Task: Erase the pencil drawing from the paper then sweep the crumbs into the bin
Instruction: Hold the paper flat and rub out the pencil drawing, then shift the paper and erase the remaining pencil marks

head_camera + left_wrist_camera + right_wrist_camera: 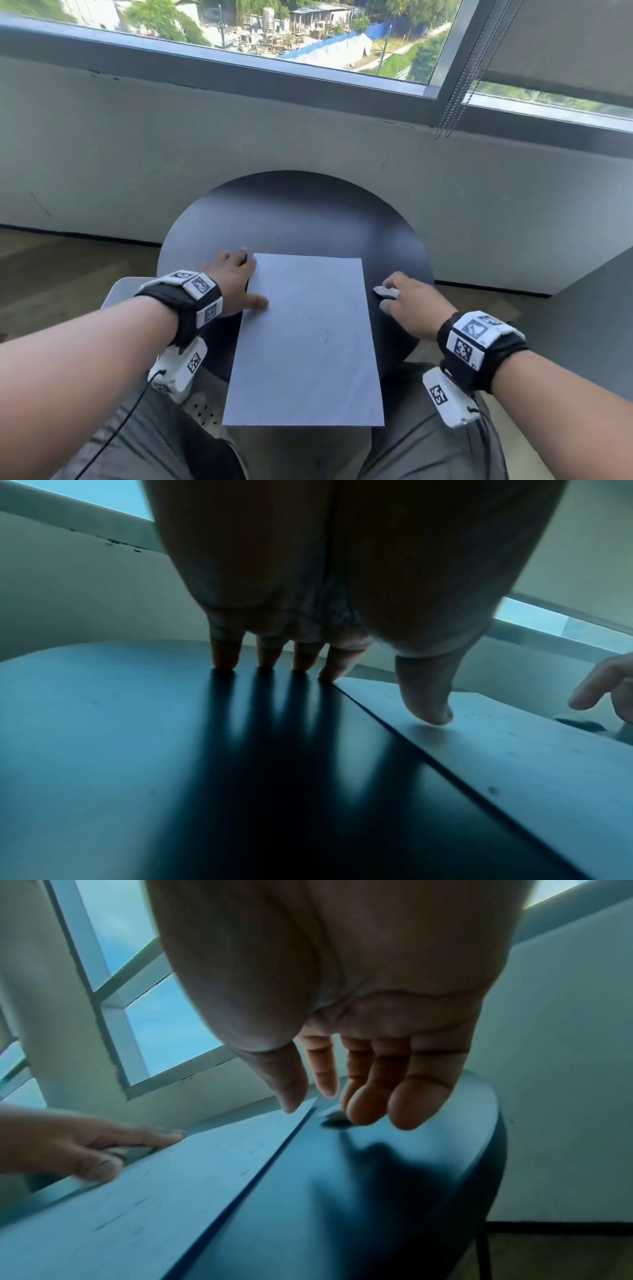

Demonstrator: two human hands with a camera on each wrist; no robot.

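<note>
So the paper [305, 339] lay flat on the round dark worktop [291, 212], faint pencil marks on it. Left hand [233, 284] had its fingers spread, thumb pressing the sheet's left edge. Right hand [416, 308] hovered loose and unclenched over the white eraser [385, 292] just right of the paper.

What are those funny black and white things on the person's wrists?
Each bare forearm wears a black wrist strap with white blocks printed with black-and-white square codes. A white box with another code hangs under the left wrist, and a matching white box hangs under the right wrist. A thin black cable trails from the left box. No sleeves or gloves show.
</note>
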